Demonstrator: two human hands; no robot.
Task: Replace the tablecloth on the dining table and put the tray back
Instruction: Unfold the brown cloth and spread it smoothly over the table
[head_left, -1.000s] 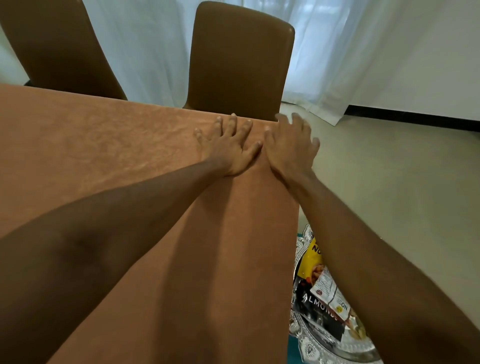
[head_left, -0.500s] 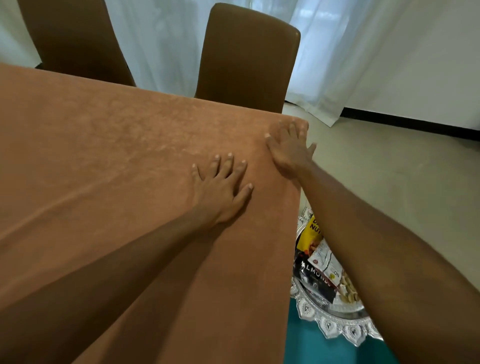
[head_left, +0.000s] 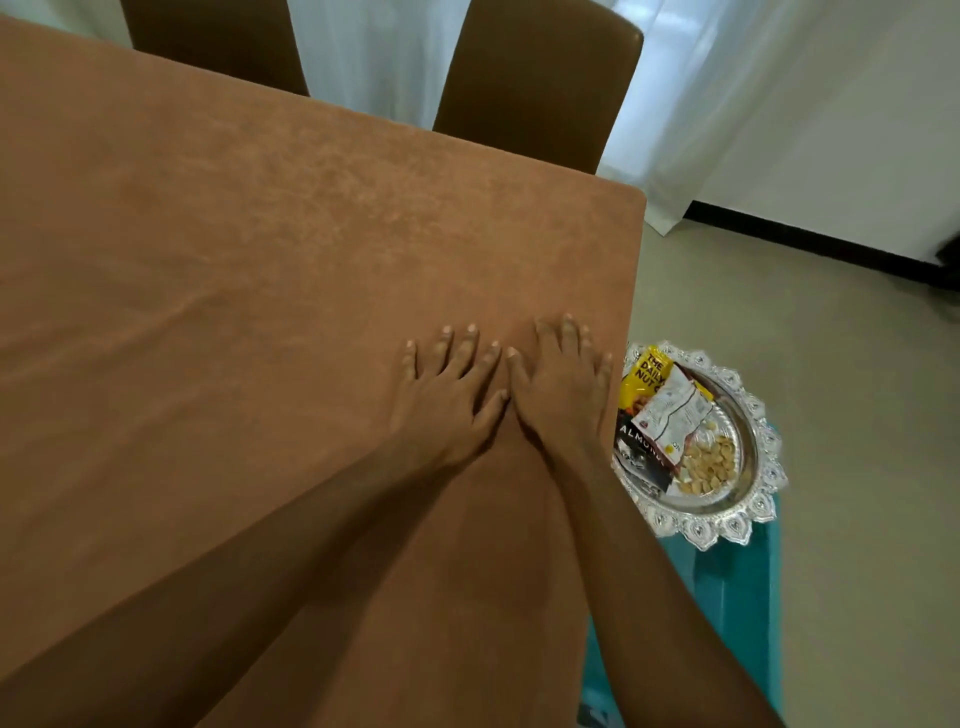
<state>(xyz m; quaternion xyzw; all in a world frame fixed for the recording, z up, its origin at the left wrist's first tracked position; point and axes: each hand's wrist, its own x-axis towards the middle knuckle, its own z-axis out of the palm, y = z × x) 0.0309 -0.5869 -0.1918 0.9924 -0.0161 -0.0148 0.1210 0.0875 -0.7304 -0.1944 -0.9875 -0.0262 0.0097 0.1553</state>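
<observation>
A brown tablecloth (head_left: 260, 260) covers the dining table, with a few soft creases at the left. My left hand (head_left: 447, 400) and my right hand (head_left: 563, 384) lie flat on it side by side, fingers spread, close to the table's right edge. Neither hand holds anything. An ornate silver tray (head_left: 748, 499) sits below the table's right edge on a teal seat (head_left: 743, 597). In the tray lie a yellow nut packet (head_left: 647, 376), a white packet (head_left: 670, 410), a black almond packet (head_left: 639, 457) and loose nuts (head_left: 709, 465).
Two brown chairs stand at the far side, one (head_left: 535, 83) near the corner and one (head_left: 218, 36) further left. White curtains (head_left: 691, 104) hang behind them. Beige floor (head_left: 857, 415) spreads to the right, with a dark skirting board (head_left: 810, 244) along the wall.
Both hands have slid back toward me along the cloth from the far right corner and now lie together. The view has tilted down, showing more of the tray.
</observation>
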